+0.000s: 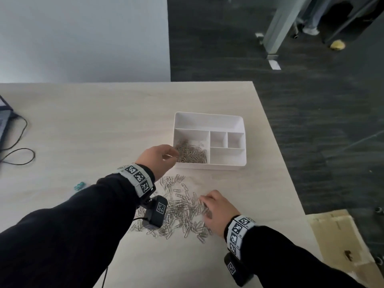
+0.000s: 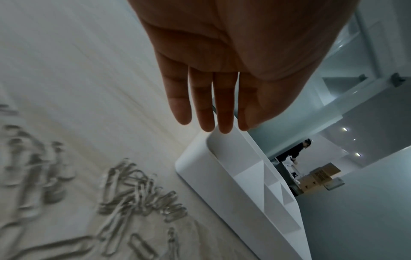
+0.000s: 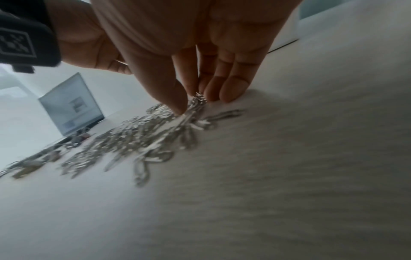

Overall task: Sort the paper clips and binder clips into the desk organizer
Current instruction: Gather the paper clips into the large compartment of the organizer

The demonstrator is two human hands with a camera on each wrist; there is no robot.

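A white desk organizer [image 1: 208, 119] stands on the table, and its near-left compartment holds a heap of silver paper clips [image 1: 192, 154]. My left hand [image 1: 173, 155] hovers at that compartment's left rim. In the left wrist view its fingers [image 2: 203, 109] are straight above the organizer's corner [image 2: 222, 193] and hold nothing. A loose pile of paper clips [image 1: 180, 208] lies on the table in front of the organizer. My right hand [image 1: 204, 201] rests on the pile's right side. Its thumb and forefinger pinch a small bunch of clips [image 3: 196, 100].
A few teal clips [image 1: 79, 185] lie apart at the left. A laptop [image 1: 4, 121] and a black cable [image 1: 18, 156] sit at the table's left edge. The table's right edge [image 1: 278, 154] runs close to the organizer. Cardboard [image 1: 340, 246] lies on the floor.
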